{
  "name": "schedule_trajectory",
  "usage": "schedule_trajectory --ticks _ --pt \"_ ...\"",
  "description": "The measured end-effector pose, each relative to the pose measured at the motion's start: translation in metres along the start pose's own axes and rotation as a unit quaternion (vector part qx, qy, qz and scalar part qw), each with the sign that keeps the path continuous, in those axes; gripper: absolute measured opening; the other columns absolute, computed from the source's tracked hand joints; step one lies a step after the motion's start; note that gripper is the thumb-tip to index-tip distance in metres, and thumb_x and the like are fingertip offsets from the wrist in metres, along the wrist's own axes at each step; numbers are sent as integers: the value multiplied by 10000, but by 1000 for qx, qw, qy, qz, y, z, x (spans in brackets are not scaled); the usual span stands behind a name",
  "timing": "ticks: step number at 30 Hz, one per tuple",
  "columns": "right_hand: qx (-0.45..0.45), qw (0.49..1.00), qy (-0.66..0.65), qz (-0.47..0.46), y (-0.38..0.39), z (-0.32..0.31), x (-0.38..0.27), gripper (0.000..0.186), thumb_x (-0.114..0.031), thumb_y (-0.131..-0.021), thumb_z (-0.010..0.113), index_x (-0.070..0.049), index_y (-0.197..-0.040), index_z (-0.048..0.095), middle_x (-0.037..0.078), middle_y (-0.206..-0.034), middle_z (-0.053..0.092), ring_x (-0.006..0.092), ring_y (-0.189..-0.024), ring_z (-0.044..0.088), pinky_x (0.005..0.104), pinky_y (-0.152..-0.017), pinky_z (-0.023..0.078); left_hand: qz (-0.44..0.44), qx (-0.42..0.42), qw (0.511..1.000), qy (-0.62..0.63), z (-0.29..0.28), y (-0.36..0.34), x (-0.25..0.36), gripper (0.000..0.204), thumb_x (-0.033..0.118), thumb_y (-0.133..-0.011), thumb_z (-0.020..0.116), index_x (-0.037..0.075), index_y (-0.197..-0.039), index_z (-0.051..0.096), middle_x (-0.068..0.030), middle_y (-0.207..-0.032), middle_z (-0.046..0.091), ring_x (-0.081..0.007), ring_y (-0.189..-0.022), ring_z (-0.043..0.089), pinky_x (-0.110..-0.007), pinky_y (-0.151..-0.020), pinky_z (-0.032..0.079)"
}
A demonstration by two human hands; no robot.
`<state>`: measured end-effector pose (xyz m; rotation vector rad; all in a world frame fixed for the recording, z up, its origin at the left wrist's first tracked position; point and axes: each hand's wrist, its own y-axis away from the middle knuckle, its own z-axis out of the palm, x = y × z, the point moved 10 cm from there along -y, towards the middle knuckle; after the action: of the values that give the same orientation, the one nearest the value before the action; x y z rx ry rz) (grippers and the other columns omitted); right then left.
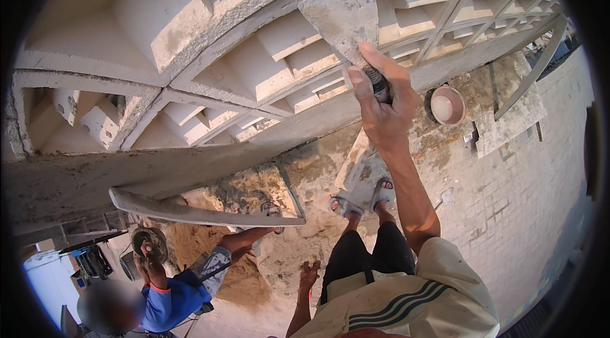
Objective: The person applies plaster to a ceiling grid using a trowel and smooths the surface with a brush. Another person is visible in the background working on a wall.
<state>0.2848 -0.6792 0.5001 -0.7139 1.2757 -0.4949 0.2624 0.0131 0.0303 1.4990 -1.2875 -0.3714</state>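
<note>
Well, scraper blade flared, grey, smeared; R fingers pinching hndl, L fingers apart.

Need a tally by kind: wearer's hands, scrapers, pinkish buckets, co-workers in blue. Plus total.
Wearer's hands: 2 (right hand, left hand)
Scraper: 1, gripped in the right hand
Pinkish bucket: 1, on the ground
Co-worker in blue: 1, at lower left
Total: 5
</note>
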Motion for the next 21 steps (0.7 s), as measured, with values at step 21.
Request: schedule_trajectory --ticks 21 --pt "0 997 69 -42 -12 -23 5 371 -26 -976 783 -6 -1317 636 181 -1297 742 197 -1078 729 308 -911 582 153 -28 954 -256 15 6 17 386 167 -955 778 224 -1318 662 -65 -1134 666 -194 -953 757 -343 -702 630"
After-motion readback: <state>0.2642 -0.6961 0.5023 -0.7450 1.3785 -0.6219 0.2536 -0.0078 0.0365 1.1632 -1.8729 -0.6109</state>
